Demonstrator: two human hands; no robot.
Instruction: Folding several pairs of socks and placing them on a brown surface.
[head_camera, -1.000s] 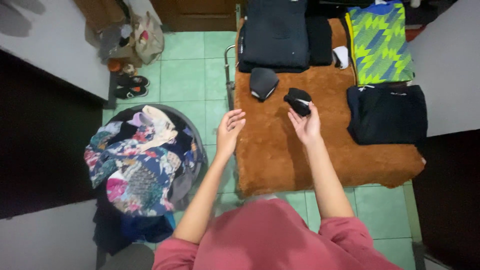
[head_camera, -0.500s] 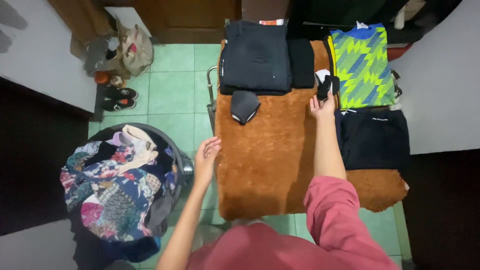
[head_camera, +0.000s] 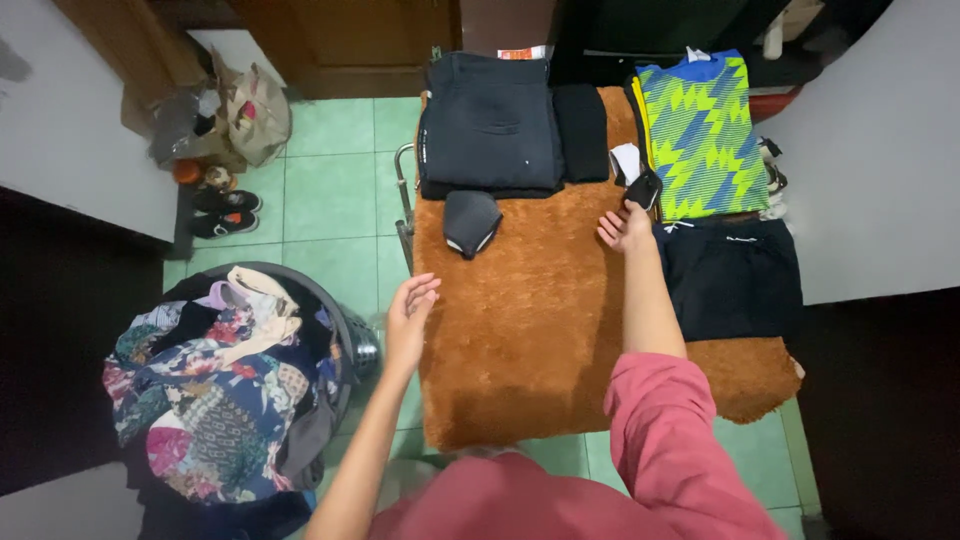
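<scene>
My right hand (head_camera: 624, 228) reaches across a brown furry cover (head_camera: 530, 330), its fingers apart just below a small black folded piece (head_camera: 644, 188). That piece lies beside a small white piece (head_camera: 625, 160), at the edge of a green-and-yellow zigzag shirt (head_camera: 700, 130); I cannot tell if my fingertips still touch it. My left hand (head_camera: 410, 310) hovers open and empty at the cover's left edge. A dark grey folded piece (head_camera: 470, 220) lies between my two hands.
Folded dark trousers (head_camera: 490, 120) and a black cloth (head_camera: 581, 130) lie at the far end, a dark navy garment (head_camera: 730, 280) at the right. A round basket (head_camera: 340, 330) heaped with colourful clothes stands on the green tiles at the left. Shoes (head_camera: 225, 208) and bags (head_camera: 235, 115) sit near a wooden door.
My right hand carried the small black piece from the middle of the cover to the far right and set it by the zigzag shirt, then drew back a little. My left hand lowered toward the cover's left edge.
</scene>
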